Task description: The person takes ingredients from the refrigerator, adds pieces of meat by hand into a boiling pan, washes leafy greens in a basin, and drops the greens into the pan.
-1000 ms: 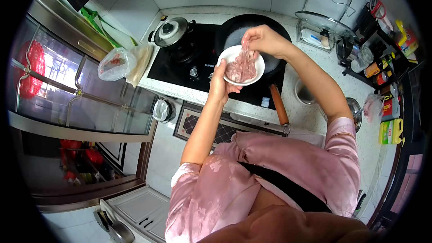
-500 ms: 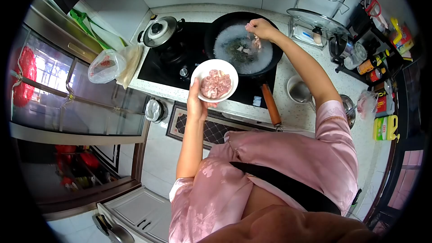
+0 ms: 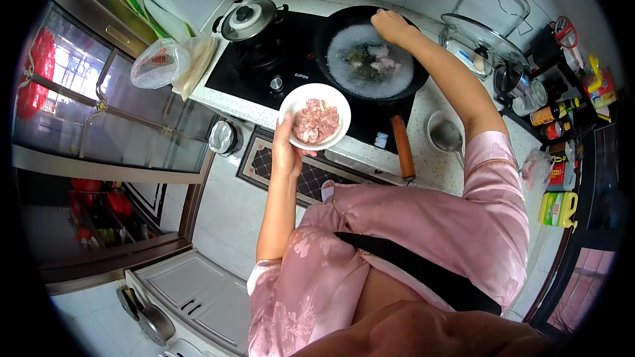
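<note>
My left hand (image 3: 288, 151) grips a white bowl (image 3: 288, 107) by its rim and side, in front of the stove. Raw pink meat pieces (image 3: 316, 121) lie in the bowl. Over the far rim of a black wok (image 3: 322, 46) is my right hand (image 3: 391, 26), its fingers curled together; whatever may be inside them is hidden. Foamy, bubbling liquid (image 3: 354, 79) fills the wok, with several pale meat pieces (image 3: 383, 63) and some dark greenish bits near its middle. The wok's wooden handle (image 3: 401, 145) points toward me.
A lidded pot (image 3: 249, 20) sits on the left of the black cooktop (image 3: 228, 73). Right of the wok are a bowl with a ladle (image 3: 446, 135) and a glass lid (image 3: 486, 33) in a rack. Plastic bags (image 3: 159, 63) lie at the left counter edge; bottles (image 3: 548, 114) stand far right.
Meat pieces that hung below my right hand now lie in the wok's liquid. My right hand's fingers have curled in near the far rim. The camera view has shifted and tilted slightly.
</note>
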Action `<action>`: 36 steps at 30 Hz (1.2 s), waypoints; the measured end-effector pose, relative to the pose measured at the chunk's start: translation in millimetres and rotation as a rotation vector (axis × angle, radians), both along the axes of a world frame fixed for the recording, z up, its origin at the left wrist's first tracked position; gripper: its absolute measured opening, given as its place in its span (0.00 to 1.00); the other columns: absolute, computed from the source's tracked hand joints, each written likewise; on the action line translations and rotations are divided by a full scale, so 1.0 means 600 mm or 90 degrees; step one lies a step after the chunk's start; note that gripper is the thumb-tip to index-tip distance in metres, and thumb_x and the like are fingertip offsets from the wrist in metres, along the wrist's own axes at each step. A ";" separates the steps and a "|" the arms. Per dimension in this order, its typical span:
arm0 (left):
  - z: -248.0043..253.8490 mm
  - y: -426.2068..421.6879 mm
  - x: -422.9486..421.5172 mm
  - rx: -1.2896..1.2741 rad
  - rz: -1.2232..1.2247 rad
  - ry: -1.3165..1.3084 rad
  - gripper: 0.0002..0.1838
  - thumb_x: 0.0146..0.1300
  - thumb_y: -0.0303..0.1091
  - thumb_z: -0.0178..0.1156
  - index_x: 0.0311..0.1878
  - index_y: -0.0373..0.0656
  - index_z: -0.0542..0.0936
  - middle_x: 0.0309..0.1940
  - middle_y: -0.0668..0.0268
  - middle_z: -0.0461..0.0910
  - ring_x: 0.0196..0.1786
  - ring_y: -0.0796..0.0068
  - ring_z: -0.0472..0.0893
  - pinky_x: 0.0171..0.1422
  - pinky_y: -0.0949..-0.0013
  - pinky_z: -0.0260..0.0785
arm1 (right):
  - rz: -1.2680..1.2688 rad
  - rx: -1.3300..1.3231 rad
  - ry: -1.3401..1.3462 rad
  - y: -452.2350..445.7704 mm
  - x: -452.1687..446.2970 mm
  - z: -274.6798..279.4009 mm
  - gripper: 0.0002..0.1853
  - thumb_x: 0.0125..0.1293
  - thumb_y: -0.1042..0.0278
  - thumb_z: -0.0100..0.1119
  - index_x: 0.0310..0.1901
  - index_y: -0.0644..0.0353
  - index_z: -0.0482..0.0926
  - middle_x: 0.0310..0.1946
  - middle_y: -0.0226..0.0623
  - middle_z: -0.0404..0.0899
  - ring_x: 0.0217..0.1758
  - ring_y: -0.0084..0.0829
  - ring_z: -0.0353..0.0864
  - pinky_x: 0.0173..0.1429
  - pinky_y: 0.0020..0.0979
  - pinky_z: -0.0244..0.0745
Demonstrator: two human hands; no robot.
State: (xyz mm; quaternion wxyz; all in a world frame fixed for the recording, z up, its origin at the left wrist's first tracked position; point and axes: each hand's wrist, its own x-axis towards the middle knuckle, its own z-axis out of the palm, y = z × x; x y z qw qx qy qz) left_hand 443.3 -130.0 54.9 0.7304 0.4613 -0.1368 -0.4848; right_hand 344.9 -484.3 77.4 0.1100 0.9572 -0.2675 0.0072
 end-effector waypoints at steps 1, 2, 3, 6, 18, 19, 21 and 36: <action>-0.002 0.002 0.000 -0.004 0.004 0.001 0.25 0.67 0.48 0.45 0.56 0.36 0.64 0.39 0.55 0.77 0.27 0.73 0.81 0.16 0.78 0.73 | 0.005 0.024 0.016 -0.013 0.010 -0.005 0.11 0.55 0.78 0.50 0.38 0.65 0.79 0.38 0.52 0.79 0.47 0.47 0.79 0.50 0.40 0.74; -0.003 0.003 0.000 -0.009 0.008 0.002 0.25 0.67 0.48 0.45 0.56 0.36 0.63 0.39 0.55 0.77 0.27 0.73 0.81 0.16 0.78 0.73 | 0.009 0.022 0.019 -0.015 0.014 -0.010 0.11 0.55 0.78 0.50 0.38 0.65 0.79 0.38 0.52 0.79 0.47 0.47 0.79 0.50 0.40 0.74; -0.005 0.005 0.002 -0.010 0.012 0.004 0.25 0.67 0.48 0.45 0.56 0.36 0.63 0.39 0.55 0.77 0.27 0.73 0.81 0.16 0.78 0.73 | 0.013 0.062 -0.034 -0.013 0.017 -0.012 0.08 0.55 0.76 0.51 0.35 0.65 0.78 0.36 0.51 0.78 0.45 0.47 0.79 0.48 0.40 0.74; -0.009 0.009 0.003 -0.005 0.011 0.014 0.26 0.66 0.49 0.45 0.56 0.36 0.63 0.39 0.55 0.77 0.27 0.73 0.81 0.16 0.78 0.73 | 0.028 0.149 -0.083 -0.007 0.026 -0.017 0.05 0.55 0.73 0.54 0.32 0.64 0.77 0.32 0.49 0.78 0.42 0.47 0.79 0.44 0.39 0.73; -0.006 0.002 0.010 0.002 -0.013 0.007 0.26 0.66 0.49 0.47 0.55 0.35 0.63 0.38 0.56 0.77 0.26 0.73 0.81 0.15 0.78 0.72 | -0.028 0.488 -0.162 0.029 0.045 -0.019 0.05 0.46 0.79 0.59 0.28 0.62 0.80 0.26 0.37 0.81 0.33 0.28 0.80 0.37 0.29 0.73; -0.004 -0.001 0.009 0.004 -0.013 0.009 0.26 0.66 0.49 0.47 0.55 0.36 0.63 0.37 0.56 0.77 0.26 0.73 0.81 0.14 0.78 0.72 | -0.028 0.505 -0.177 0.033 0.042 -0.018 0.05 0.47 0.80 0.57 0.28 0.63 0.80 0.25 0.37 0.80 0.32 0.28 0.79 0.36 0.29 0.73; -0.006 -0.004 0.013 -0.012 -0.042 0.011 0.25 0.65 0.49 0.47 0.55 0.36 0.63 0.37 0.57 0.77 0.24 0.74 0.80 0.14 0.78 0.71 | -0.009 0.620 -0.244 0.032 0.040 -0.020 0.07 0.50 0.83 0.52 0.30 0.65 0.79 0.23 0.35 0.79 0.25 0.25 0.77 0.31 0.27 0.72; -0.007 -0.012 0.006 0.015 -0.068 0.008 0.24 0.66 0.48 0.46 0.55 0.38 0.63 0.38 0.56 0.76 0.23 0.73 0.80 0.14 0.79 0.71 | -0.081 0.564 -0.208 0.059 0.003 -0.012 0.14 0.45 0.83 0.58 0.38 0.66 0.78 0.28 0.39 0.80 0.33 0.31 0.81 0.37 0.30 0.74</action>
